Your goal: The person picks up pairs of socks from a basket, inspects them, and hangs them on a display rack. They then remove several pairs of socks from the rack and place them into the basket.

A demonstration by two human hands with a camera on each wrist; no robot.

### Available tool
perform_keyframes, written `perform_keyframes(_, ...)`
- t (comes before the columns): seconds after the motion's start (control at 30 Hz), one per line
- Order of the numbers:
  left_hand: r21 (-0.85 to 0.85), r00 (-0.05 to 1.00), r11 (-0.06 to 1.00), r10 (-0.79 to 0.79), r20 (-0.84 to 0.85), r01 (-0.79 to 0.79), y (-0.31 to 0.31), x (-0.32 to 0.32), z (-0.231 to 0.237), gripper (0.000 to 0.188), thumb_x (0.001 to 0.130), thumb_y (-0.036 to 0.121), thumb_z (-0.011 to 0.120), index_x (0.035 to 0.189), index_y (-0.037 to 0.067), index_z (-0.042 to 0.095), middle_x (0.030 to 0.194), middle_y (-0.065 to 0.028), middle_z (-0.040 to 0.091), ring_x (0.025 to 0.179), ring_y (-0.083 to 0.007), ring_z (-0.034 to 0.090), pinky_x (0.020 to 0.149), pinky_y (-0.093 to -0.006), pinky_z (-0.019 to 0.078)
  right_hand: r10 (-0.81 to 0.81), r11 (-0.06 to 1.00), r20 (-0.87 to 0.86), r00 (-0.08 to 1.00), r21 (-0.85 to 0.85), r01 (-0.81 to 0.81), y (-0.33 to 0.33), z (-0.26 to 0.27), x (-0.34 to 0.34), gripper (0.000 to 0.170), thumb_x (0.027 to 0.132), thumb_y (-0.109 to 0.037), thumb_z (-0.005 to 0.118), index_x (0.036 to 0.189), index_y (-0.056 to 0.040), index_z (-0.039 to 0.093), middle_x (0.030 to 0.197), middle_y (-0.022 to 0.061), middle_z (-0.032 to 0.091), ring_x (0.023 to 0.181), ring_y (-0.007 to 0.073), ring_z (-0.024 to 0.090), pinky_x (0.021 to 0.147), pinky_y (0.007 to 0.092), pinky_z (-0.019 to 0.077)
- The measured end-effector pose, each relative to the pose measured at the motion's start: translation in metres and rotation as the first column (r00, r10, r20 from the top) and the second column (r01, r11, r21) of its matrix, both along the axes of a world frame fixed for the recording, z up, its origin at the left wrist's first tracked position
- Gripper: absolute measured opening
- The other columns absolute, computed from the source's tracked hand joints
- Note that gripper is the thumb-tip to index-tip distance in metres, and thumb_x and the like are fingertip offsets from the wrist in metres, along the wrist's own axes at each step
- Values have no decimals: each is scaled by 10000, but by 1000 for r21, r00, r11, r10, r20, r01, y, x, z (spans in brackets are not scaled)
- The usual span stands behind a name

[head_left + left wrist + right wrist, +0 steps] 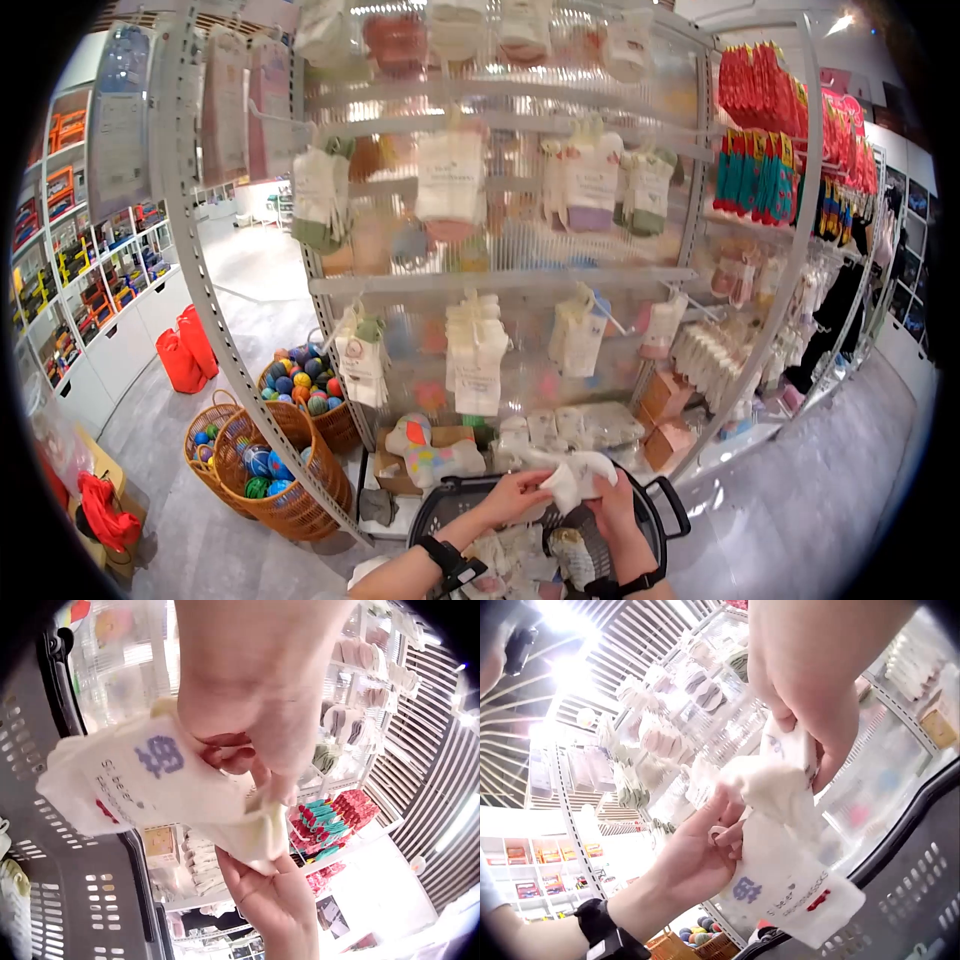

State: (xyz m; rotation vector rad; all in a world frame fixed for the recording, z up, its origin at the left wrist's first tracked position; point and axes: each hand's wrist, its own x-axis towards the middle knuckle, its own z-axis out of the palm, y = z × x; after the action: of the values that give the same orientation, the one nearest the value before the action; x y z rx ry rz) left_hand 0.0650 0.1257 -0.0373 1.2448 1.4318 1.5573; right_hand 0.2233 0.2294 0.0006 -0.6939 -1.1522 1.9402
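A pair of white socks (pixel 580 478) with printed lettering is stretched between my two hands, above the grey shopping basket (pixel 428 515). My left hand (pixel 518 497) pinches the socks near their middle, and in the left wrist view the lettered part (pixel 135 776) hangs off to one side of it. At the other end my right hand (pixel 612 505) holds the fabric between thumb and fingers, as the right wrist view shows around the sock top (pixel 789 754). White packaged goods (pixel 505 555) lie inside the basket, partly hidden by my forearms.
Ahead stands a rack with bundles of socks (pixel 475 350) on hooks. Its metal post (pixel 215 290) rises at the left, beside wicker baskets (pixel 310 500) of colourful balls. White packs (pixel 570 428) fill the bottom shelf. A basket handle (pixel 672 505) sticks out at the right.
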Motion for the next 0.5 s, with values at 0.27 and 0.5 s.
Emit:
perform_keyframes(0.27, -143, 990, 980, -127, 65, 135, -14, 12, 37, 180, 852, 131, 537, 887, -22, 625, 739, -52, 651, 727, -83, 588, 694, -227, 462, -56, 906, -635, 771, -357, -228, 16, -19, 6, 326, 887, -177, 425, 1181, -40, 463, 1196, 94, 506, 1095, 213, 483, 958, 387, 370)
perform_keyframes(0.5, -81, 994, 994, -61, 95, 68, -5, 10, 29, 219, 828, 146, 572, 970, -21, 585, 774, -24, 598, 694, -73, 543, 661, -218, 433, -186, 874, -567, 802, -469, -129, 5, -10, 1, 293, 899, -185, 410, 1139, -29, 476, 1150, 88, 525, 1054, 209, 505, 909, 358, 410)
